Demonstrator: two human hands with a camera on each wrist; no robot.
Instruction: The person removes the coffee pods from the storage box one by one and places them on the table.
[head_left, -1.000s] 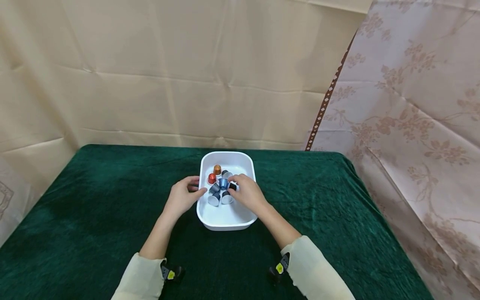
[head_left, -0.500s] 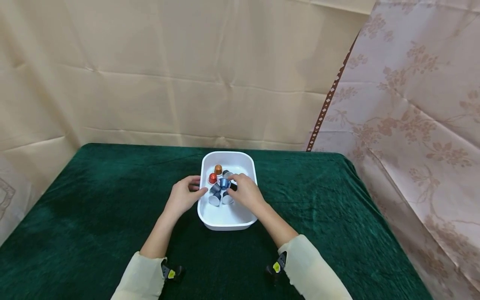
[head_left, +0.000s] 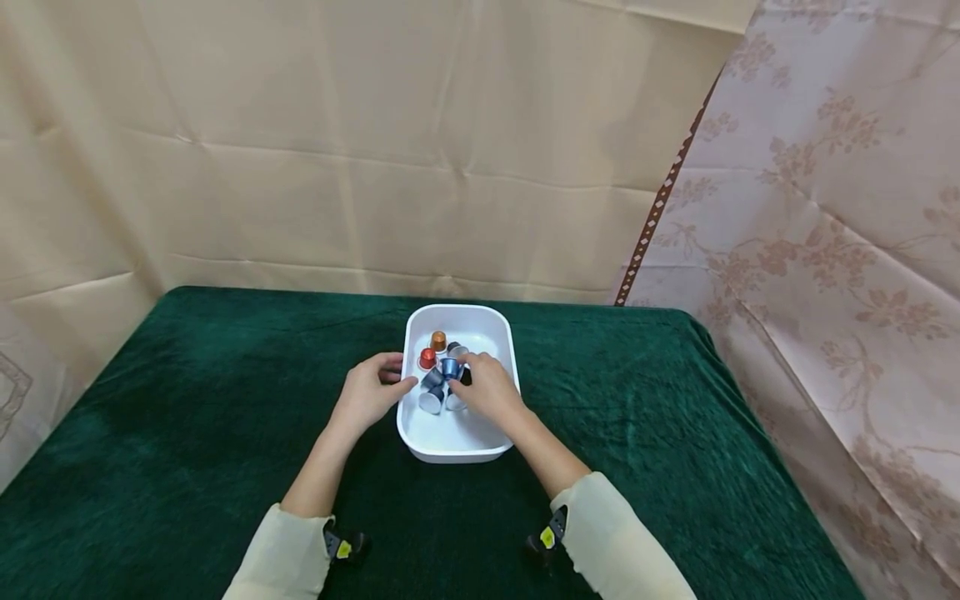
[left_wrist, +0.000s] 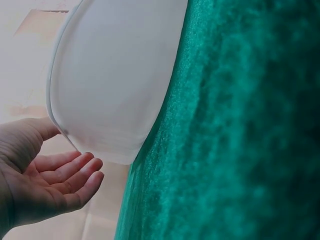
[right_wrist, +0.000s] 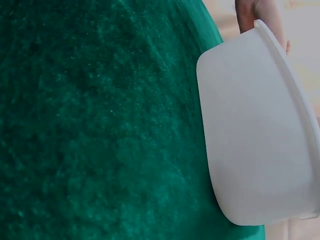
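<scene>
A white tray [head_left: 450, 435] holds several coffee capsules. At its left side in the head view, my left hand [head_left: 367, 390] grips the rim, thumb over the edge and fingers outside; the left wrist view shows those fingertips [left_wrist: 86, 159] at the outer wall. Inside the tray, my right hand [head_left: 491, 385] pinches a blue capsule [head_left: 450, 368] between thumb and forefinger. Close by stand a red capsule [head_left: 427, 358] and a copper capsule [head_left: 438, 340]. Dark grey capsules [head_left: 432, 378] lie tilted around them, some partly hidden by the right hand.
The tray stands on a dark green velvety cloth [head_left: 225, 400], near the table's far edge. A beige curtain [head_left: 375, 167] hangs behind, and a floral curtain [head_left: 825, 250] hangs on the right. Small black devices [head_left: 547, 537] are strapped at both wrists.
My right hand has shifted a little left, its thumb and forefinger coming around the blue capsule. My left hand has stayed on the tray's rim.
</scene>
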